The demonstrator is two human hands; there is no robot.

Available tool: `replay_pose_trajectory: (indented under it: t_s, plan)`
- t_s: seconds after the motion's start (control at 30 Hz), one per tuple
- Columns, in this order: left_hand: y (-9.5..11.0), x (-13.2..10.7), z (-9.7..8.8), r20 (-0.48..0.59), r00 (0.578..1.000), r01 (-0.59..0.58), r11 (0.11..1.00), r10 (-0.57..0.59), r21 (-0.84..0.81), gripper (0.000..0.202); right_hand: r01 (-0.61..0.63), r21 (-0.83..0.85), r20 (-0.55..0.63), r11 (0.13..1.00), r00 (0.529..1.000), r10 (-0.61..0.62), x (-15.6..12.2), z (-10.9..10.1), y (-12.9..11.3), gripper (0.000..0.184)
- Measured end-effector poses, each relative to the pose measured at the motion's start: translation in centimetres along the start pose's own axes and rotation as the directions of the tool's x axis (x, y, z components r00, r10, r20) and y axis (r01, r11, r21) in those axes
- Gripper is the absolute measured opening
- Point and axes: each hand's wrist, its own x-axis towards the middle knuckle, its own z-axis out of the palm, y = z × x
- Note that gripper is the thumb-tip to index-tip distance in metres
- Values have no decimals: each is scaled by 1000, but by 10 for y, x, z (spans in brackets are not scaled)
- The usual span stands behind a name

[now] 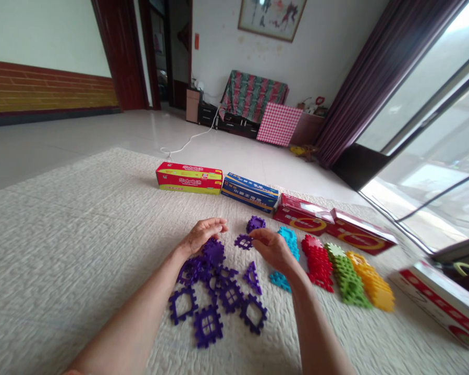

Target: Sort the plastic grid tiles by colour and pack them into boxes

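My left hand [201, 234] hovers with curled fingers just above a pile of purple interlocking tiles [214, 291] on the cream carpet. Whether it grips one is hidden. My right hand [271, 247] pinches a single purple tile [244, 241] at its fingertips. Another purple piece [255, 224] lies just beyond both hands. To the right lie rows of cyan tiles [291, 242], red tiles [318, 263], green tiles [347, 278] and yellow tiles [373, 284].
Several long boxes line the carpet's far edge: a red-yellow box [189, 178], a blue box [250, 191], two red boxes [336, 221]. Another red-white box [441, 302] lies at the right. A white cable [187, 139] crosses the tiled floor.
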Motion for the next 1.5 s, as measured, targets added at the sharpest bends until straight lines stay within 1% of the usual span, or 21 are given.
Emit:
replay_pose_trajectory:
  t_s: [0.07, 0.17, 0.23, 0.4, 0.57, 0.67, 0.77, 0.9, 1.07, 1.33, 1.4, 1.5]
  plan:
    - [1, 0, 0, 0, 1000, 5, 1000, -5, -9, 42, -25, -89, -52, 996, 998, 21, 0, -13, 4, 21]
    - [0, 0, 0, 1, 1000, 7, 1000, -7, -16, 43, -67, -149, -59, 987, 997, 59, 1, -19, 8, 22]
    - [0, 1, 0, -1, 1000, 10, 1000, -10, -16, 43, -86, -171, -75, 982, 994, 74, 1, -18, 9, 23]
    - [0, 0, 1, 2, 1000, 3, 1000, -3, 0, 44, -120, -260, -157, 958, 984, 81, 5, -12, 11, 25]
    - [1, 0, 0, 2, 1000, -7, 1000, 7, -2, 43, -227, -265, -229, 937, 959, 167, 6, -13, 9, 24]
    - [-1, 0, -1, 8, 1000, -10, 1000, 10, -2, 42, -260, -297, -233, 919, 953, 194, 5, -11, 8, 17]
    - [-3, 1, -2, 14, 1000, -13, 1000, 12, 4, 42, -273, -304, -226, 913, 951, 210, 5, -5, 10, 12]
    - [-3, 1, -2, 16, 1000, -16, 1000, 16, 11, 42, -304, -284, -267, 909, 936, 230, 6, 6, 14, 15]
    - [0, 1, -1, 12, 1000, -15, 1000, 15, 10, 41, -312, -286, -310, 906, 925, 221, 9, 13, 18, 15]
    - [1, -1, 0, 2, 1000, -8, 1000, 8, 16, 43, -294, -286, -299, 912, 932, 207, 9, 14, 22, 14]
    - [1, -1, 0, -1, 1000, -5, 1000, 5, 10, 42, -275, -325, -303, 905, 936, 176, 8, 13, 22, 13]
    - [0, -1, 0, 3, 1000, -8, 1000, 8, -6, 40, -230, -401, -344, 887, 935, 87, 6, 9, 16, 10]
